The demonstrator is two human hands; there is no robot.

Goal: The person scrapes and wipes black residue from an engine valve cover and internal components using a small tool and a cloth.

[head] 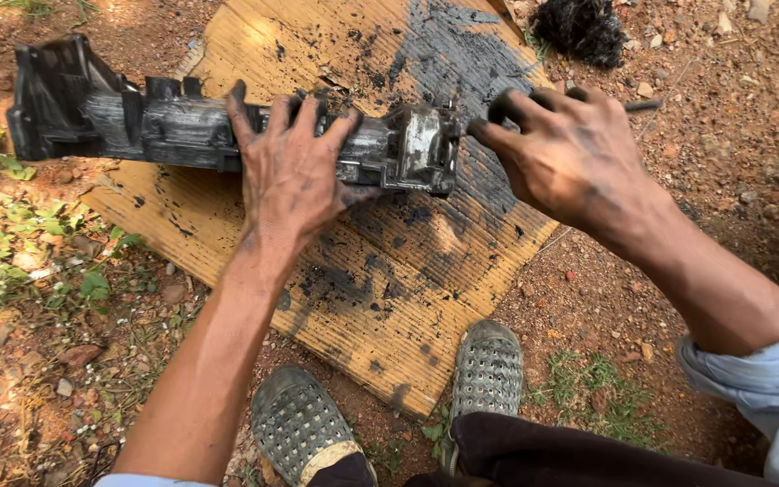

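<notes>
A long, greasy black metal machine part (pixel 137 122) lies across a stained sheet of cardboard (pixel 407 298) on the ground. My left hand (pixel 288 171) presses flat on its middle, fingers spread over the top. My right hand (pixel 570 153), smeared with black grease, is at the part's right end and grips a thin dark tool (pixel 642 105) whose tip meets the metal end block (pixel 421 149).
Reddish gravel soil surrounds the cardboard. Green weeds (pixel 11 234) grow at the left. A black fibrous clump (pixel 579 29) lies at the cardboard's far edge. My feet in perforated grey shoes (pixel 489 370) rest at the near edge.
</notes>
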